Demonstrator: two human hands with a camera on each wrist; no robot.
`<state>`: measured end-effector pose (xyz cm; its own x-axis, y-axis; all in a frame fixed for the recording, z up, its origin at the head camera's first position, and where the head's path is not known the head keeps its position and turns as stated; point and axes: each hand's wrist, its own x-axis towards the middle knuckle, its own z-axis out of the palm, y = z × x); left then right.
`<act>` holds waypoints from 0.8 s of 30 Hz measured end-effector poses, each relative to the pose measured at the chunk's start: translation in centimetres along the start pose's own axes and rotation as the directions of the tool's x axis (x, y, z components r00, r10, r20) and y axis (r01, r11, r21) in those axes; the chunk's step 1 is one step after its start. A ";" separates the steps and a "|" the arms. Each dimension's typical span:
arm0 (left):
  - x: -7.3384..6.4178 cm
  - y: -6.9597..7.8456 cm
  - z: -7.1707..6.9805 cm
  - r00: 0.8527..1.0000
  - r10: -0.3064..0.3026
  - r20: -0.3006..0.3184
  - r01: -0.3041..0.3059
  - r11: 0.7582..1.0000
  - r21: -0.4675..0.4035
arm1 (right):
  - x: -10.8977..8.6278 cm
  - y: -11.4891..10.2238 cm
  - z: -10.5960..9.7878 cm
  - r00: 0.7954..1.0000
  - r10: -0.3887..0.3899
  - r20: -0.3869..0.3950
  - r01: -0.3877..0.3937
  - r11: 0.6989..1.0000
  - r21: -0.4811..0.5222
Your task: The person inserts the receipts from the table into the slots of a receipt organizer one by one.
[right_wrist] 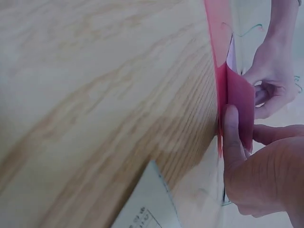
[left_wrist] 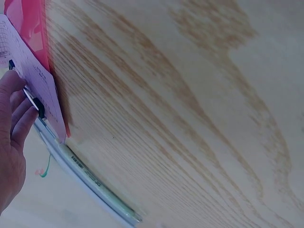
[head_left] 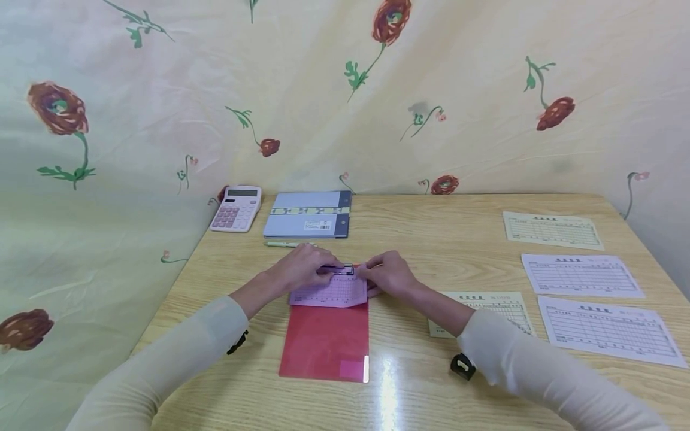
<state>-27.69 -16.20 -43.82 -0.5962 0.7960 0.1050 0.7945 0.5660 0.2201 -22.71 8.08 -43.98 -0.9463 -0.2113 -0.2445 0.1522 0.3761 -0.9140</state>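
A red clipboard (head_left: pixel 326 344) lies on the table with a pink-purple printed form (head_left: pixel 330 292) across its upper part. My left hand (head_left: pixel 307 266) grips the metal clip (head_left: pixel 347 270) at the top; in the left wrist view, thumb and fingers close round the clip (left_wrist: pixel 33 100) over the form (left_wrist: pixel 42 88). My right hand (head_left: pixel 390 274) pinches the form's right edge near the top corner. The right wrist view shows the form's reddish underside (right_wrist: pixel 240 102) lifted off the board, between thumb and fingers of the right hand (right_wrist: pixel 261 175).
A green pen (head_left: pixel 283 244) lies behind the clipboard, before a blue notebook (head_left: pixel 307 218) and a pink calculator (head_left: pixel 237 209). A yellowish form (head_left: pixel 501 305) lies under the right forearm. Farther right are another yellowish form (head_left: pixel 552 230) and two white forms (head_left: pixel 582 275). A patterned cloth (head_left: pixel 323 90) hangs behind.
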 end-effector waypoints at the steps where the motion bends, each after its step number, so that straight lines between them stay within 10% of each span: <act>1: 0.0 0.1 0.0 1.000 -0.003 0.002 0.003 1.000 -0.004 | 0.0 0.0 0.1 1.000 0.004 -0.005 -0.004 1.000 -0.001; 24: 0.0 -0.1 -0.1 1.000 0.001 0.009 -0.001 1.000 0.010 | 0.1 0.2 0.6 0.998 0.018 -0.067 -0.022 0.998 -0.065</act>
<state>-27.78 -16.26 -43.79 -0.5946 0.7982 0.0965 0.7960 0.5675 0.2104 -22.57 7.61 -44.34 -0.9605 -0.1434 -0.2384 0.1543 0.4382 -0.8855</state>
